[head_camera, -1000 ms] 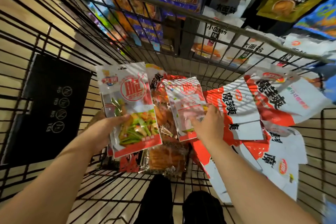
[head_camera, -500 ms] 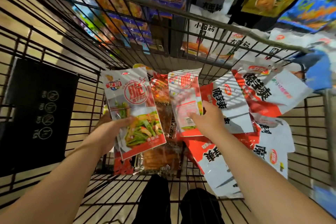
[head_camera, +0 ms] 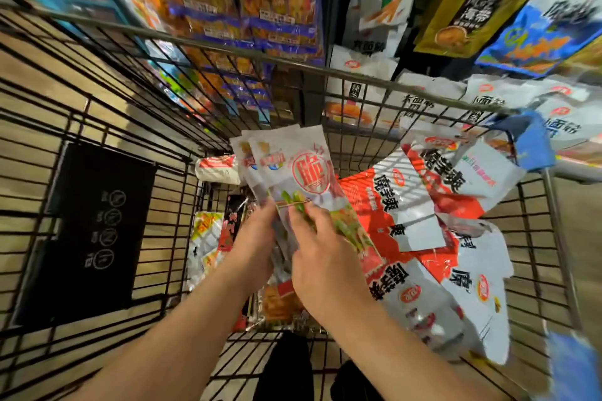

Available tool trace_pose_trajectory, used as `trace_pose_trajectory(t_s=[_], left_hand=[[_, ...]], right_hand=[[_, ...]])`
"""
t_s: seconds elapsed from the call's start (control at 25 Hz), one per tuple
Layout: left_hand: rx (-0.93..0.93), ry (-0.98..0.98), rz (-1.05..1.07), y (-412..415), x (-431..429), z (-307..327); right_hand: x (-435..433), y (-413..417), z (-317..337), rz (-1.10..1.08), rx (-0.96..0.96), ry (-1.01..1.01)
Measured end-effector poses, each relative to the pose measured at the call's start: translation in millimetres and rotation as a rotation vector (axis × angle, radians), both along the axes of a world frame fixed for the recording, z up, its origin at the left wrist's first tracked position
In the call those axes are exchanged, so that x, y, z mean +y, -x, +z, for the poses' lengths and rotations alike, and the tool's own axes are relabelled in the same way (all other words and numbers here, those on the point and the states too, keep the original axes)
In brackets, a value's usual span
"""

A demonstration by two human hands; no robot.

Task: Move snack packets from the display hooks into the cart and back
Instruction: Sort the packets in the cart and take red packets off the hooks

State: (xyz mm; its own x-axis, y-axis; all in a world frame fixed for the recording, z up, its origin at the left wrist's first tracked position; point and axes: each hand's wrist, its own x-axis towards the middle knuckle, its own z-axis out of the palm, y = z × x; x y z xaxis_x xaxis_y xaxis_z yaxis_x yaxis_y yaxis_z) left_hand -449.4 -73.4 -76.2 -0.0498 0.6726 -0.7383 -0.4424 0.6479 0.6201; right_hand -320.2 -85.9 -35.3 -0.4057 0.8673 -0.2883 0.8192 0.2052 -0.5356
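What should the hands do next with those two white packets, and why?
Probably lift the packets toward the display: the left hand and right hand both grip them as one stack, held up over the cart, with the display just ahead.

A second ago each grip held its own vegetable snack packet, side by side and apart. Now the left grip (head_camera: 257,247) and right grip (head_camera: 325,257) have come together over the middle of the cart (head_camera: 325,70). The two packets (head_camera: 303,166) overlap as one stack, one fanned just behind the other. Small snacks (head_camera: 208,231) by the cart's left wall are now uncovered.
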Motion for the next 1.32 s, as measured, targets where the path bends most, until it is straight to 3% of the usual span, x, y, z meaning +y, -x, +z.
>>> trace_pose_trajectory(t_s=[0.08,0.24,0.32,0.4,0.44,0.56,0.64,1.04,1.32], left_hand=[[-0.095,-0.021,0.043,0,3,7],[0.042,-0.093,0.033,-1,7,12],[0.041,-0.051,-0.006,2,8,19],[0.012,-0.039,-0.07,8,11,34],[0.001,-0.05,-0.116,12,11,44],[-0.033,-0.106,-0.227,13,8,73],[-0.053,-0.134,-0.244,7,4,95],[-0.086,-0.343,-0.269,-65,9,178],[-0.165,-0.504,-0.37,-164,12,242]], right_hand=[[-1,-4,0,-0.051,0.092,-0.007],[1,-20,14,-0.116,0.396,0.152],[6,-37,21,-0.23,0.471,-0.036],[16,-63,29,-0.4,0.371,-0.206],[23,-75,37,-0.471,0.319,-0.134],[34,-90,68,-0.5,0.359,0.417],[31,-87,79,-0.492,0.468,0.516],[-12,-128,171,-0.547,0.655,0.221],[-28,-245,221,-0.694,0.936,0.068]])
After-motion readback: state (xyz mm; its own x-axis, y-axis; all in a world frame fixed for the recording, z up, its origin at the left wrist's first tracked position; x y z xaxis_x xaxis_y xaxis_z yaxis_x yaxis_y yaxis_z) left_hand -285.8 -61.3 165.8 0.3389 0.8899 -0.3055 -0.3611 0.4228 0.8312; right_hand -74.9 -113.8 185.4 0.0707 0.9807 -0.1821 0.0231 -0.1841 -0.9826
